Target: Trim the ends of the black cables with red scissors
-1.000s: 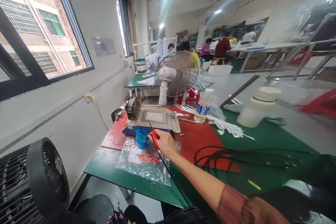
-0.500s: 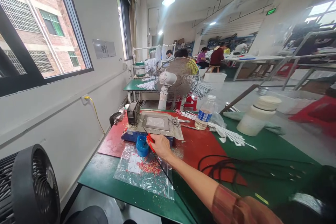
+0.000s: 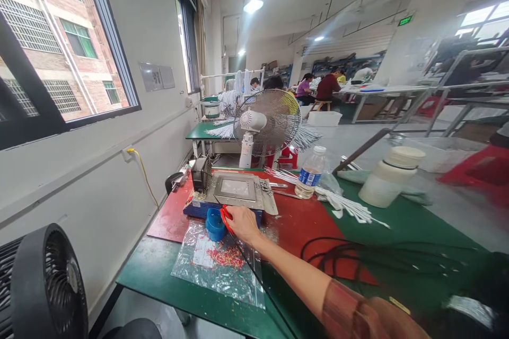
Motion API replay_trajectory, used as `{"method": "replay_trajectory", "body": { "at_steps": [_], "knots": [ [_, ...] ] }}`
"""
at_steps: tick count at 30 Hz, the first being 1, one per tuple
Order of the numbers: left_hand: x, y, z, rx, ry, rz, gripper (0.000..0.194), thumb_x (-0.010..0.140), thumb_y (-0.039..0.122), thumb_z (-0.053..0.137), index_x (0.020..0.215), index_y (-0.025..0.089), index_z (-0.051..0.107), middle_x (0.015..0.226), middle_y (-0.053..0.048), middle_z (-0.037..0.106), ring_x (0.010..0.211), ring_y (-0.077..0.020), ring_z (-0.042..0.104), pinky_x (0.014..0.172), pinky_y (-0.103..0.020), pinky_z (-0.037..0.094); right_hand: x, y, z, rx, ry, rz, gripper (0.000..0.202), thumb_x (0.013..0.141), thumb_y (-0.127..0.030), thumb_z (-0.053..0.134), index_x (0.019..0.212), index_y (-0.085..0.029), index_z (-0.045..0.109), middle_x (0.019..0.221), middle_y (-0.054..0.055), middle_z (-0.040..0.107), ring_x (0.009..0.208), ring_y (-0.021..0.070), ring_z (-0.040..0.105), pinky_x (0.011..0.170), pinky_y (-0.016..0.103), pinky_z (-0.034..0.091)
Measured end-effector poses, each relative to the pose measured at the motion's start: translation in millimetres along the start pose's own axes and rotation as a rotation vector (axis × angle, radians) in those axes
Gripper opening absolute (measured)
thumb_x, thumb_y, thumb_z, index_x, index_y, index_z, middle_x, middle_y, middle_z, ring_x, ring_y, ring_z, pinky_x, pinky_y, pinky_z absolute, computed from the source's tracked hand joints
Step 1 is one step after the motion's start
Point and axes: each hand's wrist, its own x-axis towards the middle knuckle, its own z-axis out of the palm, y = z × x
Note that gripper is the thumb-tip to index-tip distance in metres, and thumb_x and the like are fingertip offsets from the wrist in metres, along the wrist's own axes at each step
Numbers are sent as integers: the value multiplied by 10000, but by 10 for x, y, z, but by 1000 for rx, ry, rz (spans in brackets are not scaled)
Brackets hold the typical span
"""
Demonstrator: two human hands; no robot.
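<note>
- "one right hand (image 3: 240, 223): spread or closed?"
- "closed; its fingers pinch a red object (image 3: 225, 217) and a black cable (image 3: 254, 271)."
- "where are they?"
- "just right of the blue cup (image 3: 215, 229), in from the front edge of the worktop (image 3: 149, 267), the cable trailing toward that edge. nearer it, red scraps (image 3: 227, 257) lie on a clear bag (image 3: 212, 283)."

the room is bright; daylight comes from the big window (image 3: 75, 37) left of the fingers (image 3: 236, 215); high above them, the nearest lamp (image 3: 253, 6) makes a long white streak; the clear bag (image 3: 222, 285) below them glints; right of them, the black cords (image 3: 331, 239) look blurry; farther right, things look smeared and stretched
</note>
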Motion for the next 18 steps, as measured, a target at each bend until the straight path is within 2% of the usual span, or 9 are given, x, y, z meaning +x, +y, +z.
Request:
{"method": "replay_trajectory", "body": {
  "at_steps": [3, 5, 10, 13, 16, 18],
  "knots": [
    [68, 140, 179, 15, -56, 19, 251, 707, 306, 584, 956, 333, 566, 985, 4, 649, 1015, -269, 545, 685, -403, 512, -2, 16, -64, 15, 22, -15, 262, 827, -308, 435, 685, -188, 619, 637, 24, 630, 567, 118, 521, 492, 239, 153],
    [121, 228, 318, 28, -100, 33, 269, 689, 312, 603, 952, 352, 565, 972, 9, 655, 1010, -271, 550, 667, -395, 514, 18, 51, -179, 26, 44, -28, 278, 835, -324, 429, 690, -186, 622, 643, 23, 631, 575, 116, 519, 497, 232, 170],
    [237, 431, 680, 63, -224, 67, 259, 689, 329, 602, 942, 377, 575, 845, 13, 682, 926, -260, 600, 599, -387, 516, 236, 263, -659, 18, 131, 12, 343, 870, -384, 363, 818, -200, 648, 742, 24, 653, 657, 124, 549, 528, 211, 233],
    [260, 582, 853, 72, -299, 96, 271, 717, 369, 537, 983, 392, 579, 736, 11, 668, 818, -210, 641, 574, -335, 521, 447, 429, -873, -28, 157, 79, 349, 867, -407, 358, 872, -217, 650, 787, 26, 661, 723, 141, 570, 536, 206, 248],
    [248, 732, 959, 76, -362, 129, 290, 744, 381, 475, 1019, 353, 564, 713, 7, 657, 788, -163, 643, 579, -259, 520, 626, 550, -912, -65, 148, 115, 334, 853, -405, 385, 845, -216, 660, 781, 40, 665, 744, 158, 582, 538, 209, 252],
    [229, 790, 982, 90, -396, 125, 242, 764, 340, 454, 975, 388, 563, 676, 25, 660, 801, -169, 643, 547, -258, 518, 703, 590, -869, -85, 128, 127, 318, 840, -402, 408, 821, -216, 665, 772, 46, 667, 740, 165, 588, 539, 212, 259]
  ]
}}
